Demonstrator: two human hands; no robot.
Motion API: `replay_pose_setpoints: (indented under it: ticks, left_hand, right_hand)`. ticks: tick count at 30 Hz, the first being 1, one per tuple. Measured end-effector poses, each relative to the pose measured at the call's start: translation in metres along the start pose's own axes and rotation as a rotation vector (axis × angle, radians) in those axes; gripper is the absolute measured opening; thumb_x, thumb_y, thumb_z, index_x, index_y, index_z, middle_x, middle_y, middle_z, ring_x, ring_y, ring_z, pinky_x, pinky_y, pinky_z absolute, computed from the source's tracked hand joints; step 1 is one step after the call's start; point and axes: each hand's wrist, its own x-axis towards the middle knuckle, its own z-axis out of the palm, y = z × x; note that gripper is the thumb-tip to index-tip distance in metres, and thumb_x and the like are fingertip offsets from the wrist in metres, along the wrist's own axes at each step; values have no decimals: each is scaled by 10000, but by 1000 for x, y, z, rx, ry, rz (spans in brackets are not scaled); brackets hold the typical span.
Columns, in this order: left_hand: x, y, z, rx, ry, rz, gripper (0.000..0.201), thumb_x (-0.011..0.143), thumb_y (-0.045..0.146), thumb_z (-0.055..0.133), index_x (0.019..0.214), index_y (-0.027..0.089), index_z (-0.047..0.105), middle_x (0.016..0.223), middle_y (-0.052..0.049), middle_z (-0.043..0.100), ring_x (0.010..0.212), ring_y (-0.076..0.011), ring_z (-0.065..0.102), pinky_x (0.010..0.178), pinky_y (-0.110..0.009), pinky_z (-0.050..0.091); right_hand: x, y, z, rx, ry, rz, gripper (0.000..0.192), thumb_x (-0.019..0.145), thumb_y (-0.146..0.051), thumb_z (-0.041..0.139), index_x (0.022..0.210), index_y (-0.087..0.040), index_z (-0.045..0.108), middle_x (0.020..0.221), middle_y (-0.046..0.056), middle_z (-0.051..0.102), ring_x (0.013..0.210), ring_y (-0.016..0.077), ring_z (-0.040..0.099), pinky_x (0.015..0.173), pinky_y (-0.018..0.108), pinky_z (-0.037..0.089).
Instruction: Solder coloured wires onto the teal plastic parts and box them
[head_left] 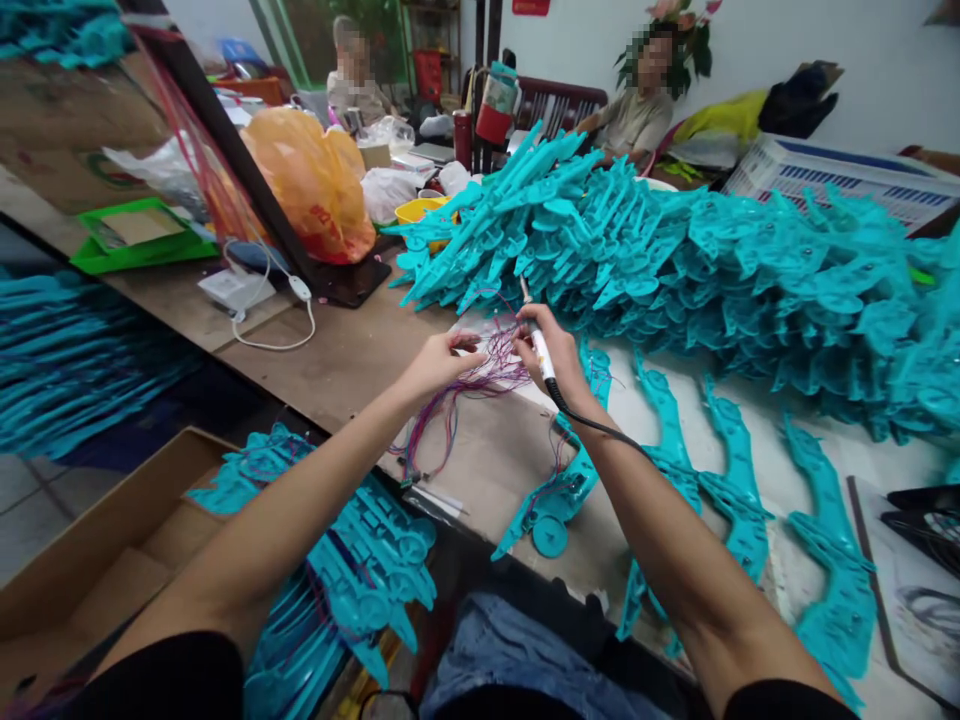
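Note:
My right hand (551,345) is wrapped round a soldering iron (540,350) with a white handle, its metal tip pointing up and away from me. The iron's black cord runs back over my right forearm. Beside it, my left hand (442,362) is at the left edge of a loose bundle of thin red, blue and purple wires (499,365). Its fingers are slightly curled, with a gap between thumb and fingers. The wires trail toward the table's front edge. Close to my right forearm lies a turquoise plastic part (551,535) with a round disc and wires attached.
A high heap of turquoise parts (675,240) fills the table's far right. Several single turquoise parts (739,470) lie right of my arm. A dark post (225,140), orange bag (300,180) and green tray (142,235) stand left. More parts (352,560) are stacked below. Two people sit behind.

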Motion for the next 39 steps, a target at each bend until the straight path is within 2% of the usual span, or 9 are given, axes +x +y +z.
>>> replay_pose_setpoints:
  ticks: [3, 7, 10, 16, 22, 26, 29, 34, 39]
  left_hand:
    - [15, -8, 16, -2, -90, 45, 445, 655, 265, 760, 1064, 106, 689, 779, -32, 685, 685, -135, 596, 659, -243, 441]
    - [28, -11, 26, 7, -210, 99, 229, 695, 298, 704, 829, 113, 709, 683, -17, 655, 623, -126, 565, 609, -238, 397]
    - [32, -8, 26, 51, -116, 143, 148, 684, 268, 693, 708, 131, 644, 620, 9, 605, 573, -107, 516, 568, -228, 358]
    - [38, 3, 26, 129, 74, 203, 45, 749, 185, 603, 729, 154, 576, 617, 10, 587, 570, -119, 520, 565, -234, 379]
    - [36, 17, 9, 535, 264, 427, 56, 825, 190, 568, 802, 181, 619, 772, -35, 648, 724, -167, 560, 645, -264, 363]
    - [39, 23, -7, 683, 351, 363, 85, 861, 253, 577, 830, 195, 631, 758, -55, 633, 745, -200, 557, 641, -280, 327]
    - [41, 26, -14, 634, 363, 280, 66, 831, 235, 629, 779, 196, 618, 649, -20, 557, 662, -178, 515, 595, -271, 279]
    - [40, 35, -18, 381, 440, 370, 42, 834, 226, 634, 825, 189, 616, 631, 25, 527, 676, -131, 507, 575, -237, 273]
    - [40, 38, -2, 18, 179, 129, 130, 758, 227, 692, 732, 168, 579, 501, 65, 446, 440, -68, 354, 449, -207, 221]
  right_hand:
    - [-2, -5, 0, 48, -27, 18, 320, 727, -202, 541, 1040, -256, 504, 786, -46, 625, 640, 129, 579, 626, 258, 470]
    - [-2, 2, 2, 88, 15, 26, 358, 710, -198, 541, 1061, -256, 490, 803, -44, 622, 688, 144, 598, 649, 279, 485]
    - [1, 11, 3, 118, 72, 16, 376, 700, -185, 526, 1067, -256, 483, 790, -48, 612, 695, 141, 598, 663, 287, 492]
    - [5, 21, 5, 146, 153, -1, 423, 671, -157, 498, 1079, -262, 476, 806, -44, 624, 695, 128, 598, 665, 280, 494]
    - [4, 19, -3, 217, 217, 80, 434, 641, -152, 457, 1060, -268, 454, 726, -65, 567, 641, 107, 576, 616, 256, 484]
    - [10, 15, -10, 415, 207, 156, 493, 660, -182, 444, 1133, -293, 358, 762, -68, 532, 596, 98, 557, 532, 241, 473]
    - [15, 13, -14, 324, 226, 150, 463, 638, -169, 451, 1086, -279, 407, 730, -61, 532, 576, 100, 535, 528, 246, 463]
    - [18, 10, -19, 261, 306, 78, 428, 651, -170, 438, 1062, -290, 425, 760, -48, 525, 669, 116, 577, 682, 301, 532]
    - [17, 0, -1, 551, 213, 164, 464, 652, -185, 431, 1094, -287, 338, 746, -70, 515, 754, 127, 649, 777, 347, 560]
